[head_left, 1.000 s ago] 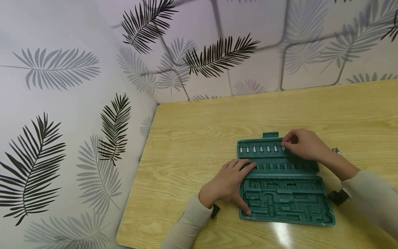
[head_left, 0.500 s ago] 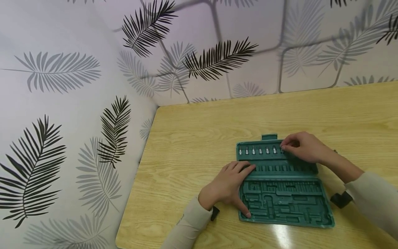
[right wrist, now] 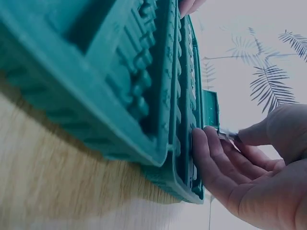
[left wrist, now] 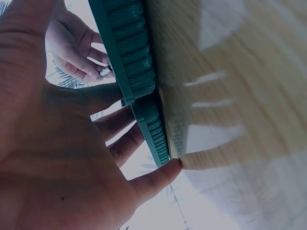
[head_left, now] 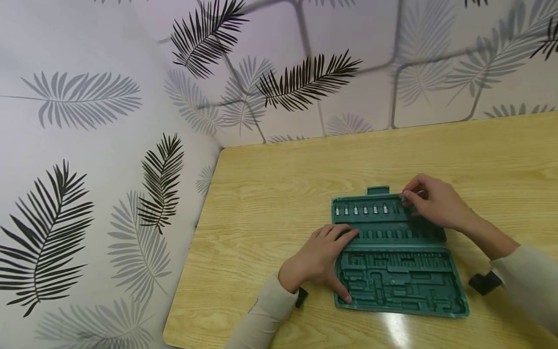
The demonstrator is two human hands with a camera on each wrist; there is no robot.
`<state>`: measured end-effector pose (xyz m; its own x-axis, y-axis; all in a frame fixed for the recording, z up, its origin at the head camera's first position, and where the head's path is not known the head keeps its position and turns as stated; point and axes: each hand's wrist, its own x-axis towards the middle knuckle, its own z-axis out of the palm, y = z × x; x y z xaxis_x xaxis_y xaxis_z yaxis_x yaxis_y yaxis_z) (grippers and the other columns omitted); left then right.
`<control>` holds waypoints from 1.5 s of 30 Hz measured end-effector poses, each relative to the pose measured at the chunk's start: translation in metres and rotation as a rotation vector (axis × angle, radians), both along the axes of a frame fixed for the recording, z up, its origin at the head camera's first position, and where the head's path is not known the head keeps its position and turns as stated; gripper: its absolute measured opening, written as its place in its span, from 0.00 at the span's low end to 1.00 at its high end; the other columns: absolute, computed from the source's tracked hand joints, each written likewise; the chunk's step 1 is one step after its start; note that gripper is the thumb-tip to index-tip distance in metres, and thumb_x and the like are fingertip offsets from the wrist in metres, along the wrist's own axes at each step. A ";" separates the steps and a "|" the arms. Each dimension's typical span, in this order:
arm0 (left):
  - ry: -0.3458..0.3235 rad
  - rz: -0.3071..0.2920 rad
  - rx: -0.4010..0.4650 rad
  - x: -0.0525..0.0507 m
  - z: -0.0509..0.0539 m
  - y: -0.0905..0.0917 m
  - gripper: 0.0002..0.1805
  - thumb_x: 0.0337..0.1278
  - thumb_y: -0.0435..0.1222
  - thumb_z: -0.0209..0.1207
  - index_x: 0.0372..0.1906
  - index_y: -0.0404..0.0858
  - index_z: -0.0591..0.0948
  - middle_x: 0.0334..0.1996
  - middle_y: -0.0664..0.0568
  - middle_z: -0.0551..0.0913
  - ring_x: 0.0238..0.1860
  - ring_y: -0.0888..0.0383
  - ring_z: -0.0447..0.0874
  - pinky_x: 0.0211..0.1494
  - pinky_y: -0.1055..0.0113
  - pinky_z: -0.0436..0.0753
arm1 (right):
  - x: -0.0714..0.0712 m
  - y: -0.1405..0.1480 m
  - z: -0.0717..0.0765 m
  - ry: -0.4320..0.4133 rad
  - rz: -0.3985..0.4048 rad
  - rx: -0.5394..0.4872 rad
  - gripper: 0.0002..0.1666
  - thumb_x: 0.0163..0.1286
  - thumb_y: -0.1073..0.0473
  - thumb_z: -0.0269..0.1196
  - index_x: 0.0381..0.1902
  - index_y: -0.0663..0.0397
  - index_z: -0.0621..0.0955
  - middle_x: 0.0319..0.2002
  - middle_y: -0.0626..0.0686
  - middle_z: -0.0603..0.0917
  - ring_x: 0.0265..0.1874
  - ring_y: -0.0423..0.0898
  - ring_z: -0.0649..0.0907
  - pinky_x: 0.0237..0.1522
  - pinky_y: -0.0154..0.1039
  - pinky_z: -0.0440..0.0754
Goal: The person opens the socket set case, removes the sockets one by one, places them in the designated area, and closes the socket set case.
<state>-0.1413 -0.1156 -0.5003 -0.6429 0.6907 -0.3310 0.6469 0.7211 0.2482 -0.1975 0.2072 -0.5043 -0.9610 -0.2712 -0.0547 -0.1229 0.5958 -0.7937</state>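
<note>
A green plastic tool case lies open and flat on the table, its two halves joined at a hinge. In the far half, a row of several small silver socket bits stands in the slots at the left. My right hand pinches one socket bit between thumb and fingers, just above the row's right part. Its other fingers touch the case rim in the right wrist view. My left hand rests on the case's left side, fingers spread across the edge, thumb near the front corner.
The wood-grain table extends left and behind the case. A patterned wall rises along the back, with another on the left. The case's latch tab sticks out at the far edge. The near half has moulded recesses.
My right hand has lifted the rightmost socket bit out of its slot and moved slightly up and right with it. The left hand stays in place on the case.
</note>
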 end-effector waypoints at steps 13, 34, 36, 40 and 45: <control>-0.004 0.000 0.002 0.002 0.000 0.001 0.82 0.30 0.72 0.84 0.91 0.51 0.51 0.88 0.53 0.56 0.87 0.51 0.56 0.88 0.49 0.64 | 0.012 0.032 0.006 0.075 -0.120 0.061 0.13 0.87 0.59 0.58 0.54 0.67 0.79 0.45 0.68 0.89 0.33 0.32 0.85 0.30 0.30 0.84; -0.024 0.008 0.025 0.000 -0.002 -0.001 0.81 0.31 0.71 0.84 0.91 0.52 0.51 0.88 0.53 0.56 0.87 0.50 0.56 0.88 0.48 0.63 | 0.026 0.086 -0.006 0.109 -0.272 0.235 0.18 0.84 0.55 0.63 0.50 0.70 0.84 0.42 0.72 0.89 0.36 0.59 0.87 0.29 0.33 0.75; -0.029 0.010 0.026 0.000 -0.002 0.000 0.81 0.31 0.71 0.84 0.91 0.52 0.51 0.88 0.53 0.56 0.87 0.50 0.56 0.88 0.48 0.63 | 0.029 0.091 -0.007 0.095 -0.288 0.247 0.19 0.84 0.55 0.63 0.50 0.70 0.84 0.43 0.72 0.89 0.36 0.61 0.87 0.31 0.36 0.75; -0.027 0.007 0.021 0.000 -0.002 0.000 0.81 0.31 0.71 0.84 0.91 0.51 0.51 0.88 0.53 0.56 0.87 0.50 0.56 0.89 0.48 0.63 | 0.033 0.100 -0.011 0.063 -0.306 0.272 0.20 0.84 0.55 0.62 0.51 0.73 0.83 0.42 0.73 0.88 0.37 0.66 0.87 0.32 0.38 0.76; -0.030 0.009 0.020 0.001 -0.002 0.001 0.81 0.31 0.70 0.84 0.91 0.51 0.51 0.88 0.53 0.56 0.87 0.50 0.56 0.89 0.48 0.63 | 0.039 0.107 -0.017 -0.005 -0.312 0.278 0.21 0.84 0.57 0.61 0.52 0.76 0.81 0.42 0.74 0.85 0.42 0.72 0.86 0.27 0.34 0.75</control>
<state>-0.1405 -0.1150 -0.5018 -0.6390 0.6917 -0.3366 0.6325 0.7215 0.2818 -0.1587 0.3145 -0.5212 -0.9942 0.0589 -0.0895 0.1009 0.7953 -0.5977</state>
